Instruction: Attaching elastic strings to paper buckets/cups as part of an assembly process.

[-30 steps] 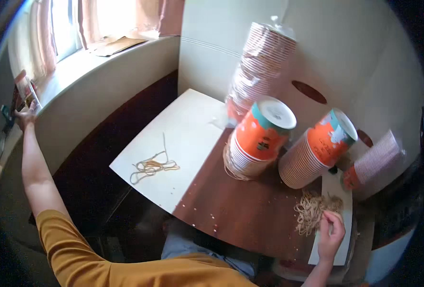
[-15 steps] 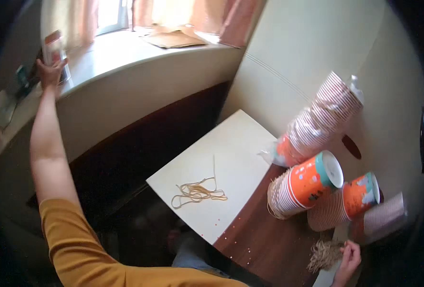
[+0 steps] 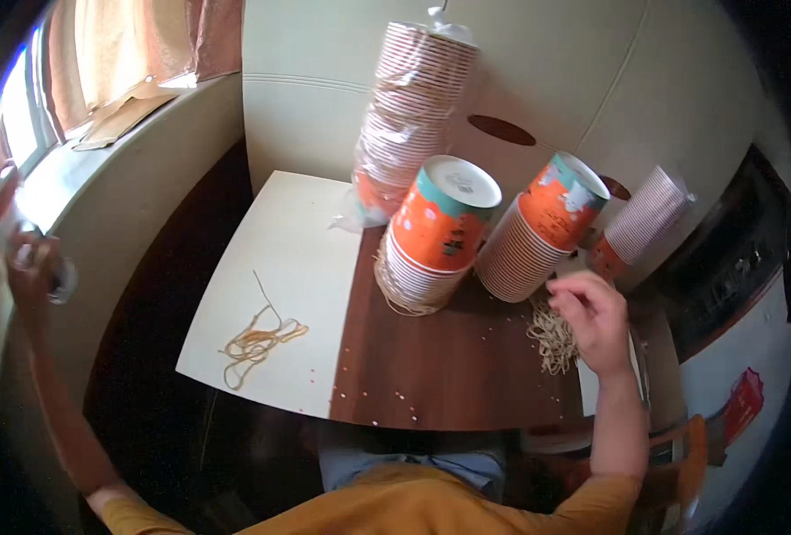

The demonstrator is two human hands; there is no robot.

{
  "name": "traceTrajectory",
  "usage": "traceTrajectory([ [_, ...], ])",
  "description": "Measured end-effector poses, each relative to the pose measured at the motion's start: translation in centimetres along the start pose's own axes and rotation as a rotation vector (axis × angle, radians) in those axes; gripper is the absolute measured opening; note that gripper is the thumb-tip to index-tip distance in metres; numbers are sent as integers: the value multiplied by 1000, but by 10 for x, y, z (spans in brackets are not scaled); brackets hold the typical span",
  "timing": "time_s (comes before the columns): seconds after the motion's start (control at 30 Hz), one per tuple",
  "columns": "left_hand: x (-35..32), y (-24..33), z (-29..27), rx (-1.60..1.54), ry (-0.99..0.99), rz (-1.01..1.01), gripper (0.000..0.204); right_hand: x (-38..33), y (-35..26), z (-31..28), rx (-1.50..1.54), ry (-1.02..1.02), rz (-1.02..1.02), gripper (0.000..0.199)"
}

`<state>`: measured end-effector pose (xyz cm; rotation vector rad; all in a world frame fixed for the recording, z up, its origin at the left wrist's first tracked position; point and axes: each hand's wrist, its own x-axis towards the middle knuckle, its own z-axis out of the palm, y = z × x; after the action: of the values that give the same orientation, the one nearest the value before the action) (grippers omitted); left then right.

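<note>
At the far left, my left hand [image 3: 34, 267] is closed round a see-through container with a reddish-orange part [image 3: 1, 198]; blur hides its exact kind. My right hand [image 3: 596, 321] is above the table's right side, thumb and fingers curled together; whatever they hold, if anything, is hidden. Just below it lies a bunch of beige strings [image 3: 553, 341]. Nearest to that hand is a stack of upturned orange paper cups [image 3: 552, 223]. Left of it stands a similar stack [image 3: 440, 223] with strings round its lower part.
A tall bagged stack of cups [image 3: 413, 107] stands behind, and another wrapped stack [image 3: 645, 218] leans at the right. Tan cord [image 3: 257, 343] lies loosely on the white part of the table [image 3: 280, 232]. Small pale bits dot the brown part [image 3: 431, 366]. Brown paper [image 3: 123, 120] rests on the windowsill.
My view has swung to the right. My left hand has come away from the windowsill with the container, and my right hand has risen above the bunch of strings.
</note>
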<state>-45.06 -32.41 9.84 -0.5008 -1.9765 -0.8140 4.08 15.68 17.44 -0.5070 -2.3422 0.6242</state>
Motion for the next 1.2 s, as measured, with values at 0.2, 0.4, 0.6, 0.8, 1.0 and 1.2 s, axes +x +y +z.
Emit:
traceTrajectory([
  [0.2,-119,314,-10,-658,-582,274,49,19,-63,-10,253,-411,6,65],
  [0.4,-201,412,-27,-812,-796,65,74,-5,-84,2,-146,-633,-118,74],
  [0.6,-238,436,-27,-1399,-1404,-99,63,-39,-29,-28,70,-813,-433,58],
  [0.8,-245,446,-36,-1327,-1564,137,65,-71,-8,-53,220,-882,-667,63],
  [1.0,-235,462,-42,-1202,-1330,406,66,-92,0,-73,193,-759,-668,52],
  [1.2,-228,467,-28,-1281,-1468,547,64,-93,-4,-102,73,-620,-727,33],
])
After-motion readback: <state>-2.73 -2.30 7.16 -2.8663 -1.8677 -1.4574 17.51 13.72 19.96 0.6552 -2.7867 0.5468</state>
